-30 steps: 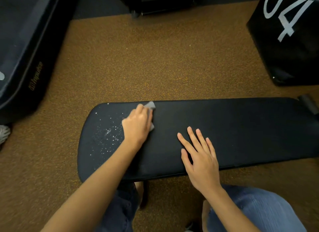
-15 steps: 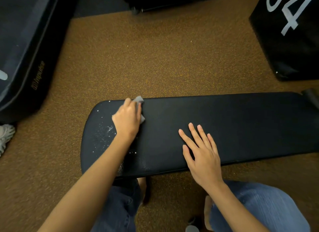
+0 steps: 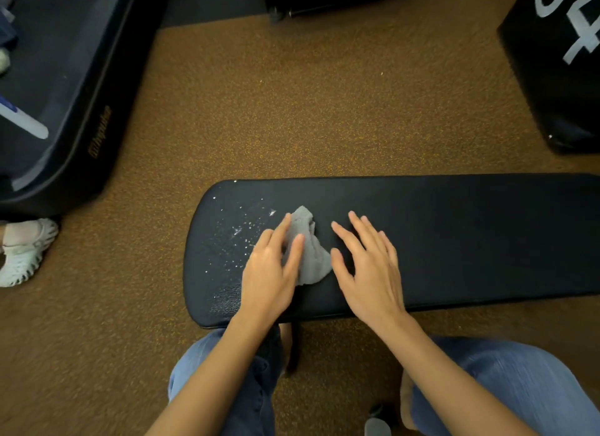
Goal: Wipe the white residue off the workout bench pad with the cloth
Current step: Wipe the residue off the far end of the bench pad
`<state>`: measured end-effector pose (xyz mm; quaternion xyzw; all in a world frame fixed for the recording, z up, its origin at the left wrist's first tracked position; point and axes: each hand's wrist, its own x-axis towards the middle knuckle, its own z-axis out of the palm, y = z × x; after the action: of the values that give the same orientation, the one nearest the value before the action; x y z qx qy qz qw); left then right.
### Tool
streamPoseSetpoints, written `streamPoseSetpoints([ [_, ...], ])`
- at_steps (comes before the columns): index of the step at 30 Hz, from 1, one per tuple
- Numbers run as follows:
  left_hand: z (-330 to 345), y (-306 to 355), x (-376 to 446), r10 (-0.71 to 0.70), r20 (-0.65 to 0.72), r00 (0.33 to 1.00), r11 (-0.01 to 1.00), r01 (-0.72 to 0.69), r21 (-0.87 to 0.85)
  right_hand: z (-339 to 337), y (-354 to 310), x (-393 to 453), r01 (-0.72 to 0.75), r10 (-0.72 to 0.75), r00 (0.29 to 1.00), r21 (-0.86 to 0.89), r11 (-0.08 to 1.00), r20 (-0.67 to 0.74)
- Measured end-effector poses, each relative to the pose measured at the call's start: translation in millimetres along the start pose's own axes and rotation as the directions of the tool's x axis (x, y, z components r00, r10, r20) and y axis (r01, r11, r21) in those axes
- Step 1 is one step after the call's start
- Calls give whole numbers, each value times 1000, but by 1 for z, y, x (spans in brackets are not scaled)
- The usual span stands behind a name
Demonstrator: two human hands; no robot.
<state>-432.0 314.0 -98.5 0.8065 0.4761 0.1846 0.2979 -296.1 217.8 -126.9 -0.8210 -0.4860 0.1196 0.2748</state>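
My left hand (image 3: 271, 273) pressed the grey cloth (image 3: 308, 250) flat-fingered on the bench (image 3: 454, 234); right hand (image 3: 370, 267) seemingly open beside it. White residue (image 3: 237, 234) lay leftward (sweep there, pressing evenly).

pad (image 3: 454, 241): black, white residue (image 3: 238, 231) left end | cloth (image 3: 310, 250): grey, seemingly crumpled

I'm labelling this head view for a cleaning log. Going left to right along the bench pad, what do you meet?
White residue → left hand → grey cloth → right hand → bare stretch of the black bench pad, running out of the picture's right edge.
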Motion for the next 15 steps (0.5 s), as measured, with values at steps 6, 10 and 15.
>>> streamPoseSetpoints([
  [6, -35, -33, -20, -199, -121, 973, 907, 229, 355, 26, -54, 17, 167, -171, 979, 49, 985, 115],
  [10, -36, -45, -37, -316, -50, 947, 882, 313, 353, 60, -62, 18, 190, -179, 977, -98, 977, 116],
  [15, -34, -56, -42, -350, 18, 936, 884, 324, 338, 89, -51, 54, 271, -269, 962, -65, 960, 50],
])
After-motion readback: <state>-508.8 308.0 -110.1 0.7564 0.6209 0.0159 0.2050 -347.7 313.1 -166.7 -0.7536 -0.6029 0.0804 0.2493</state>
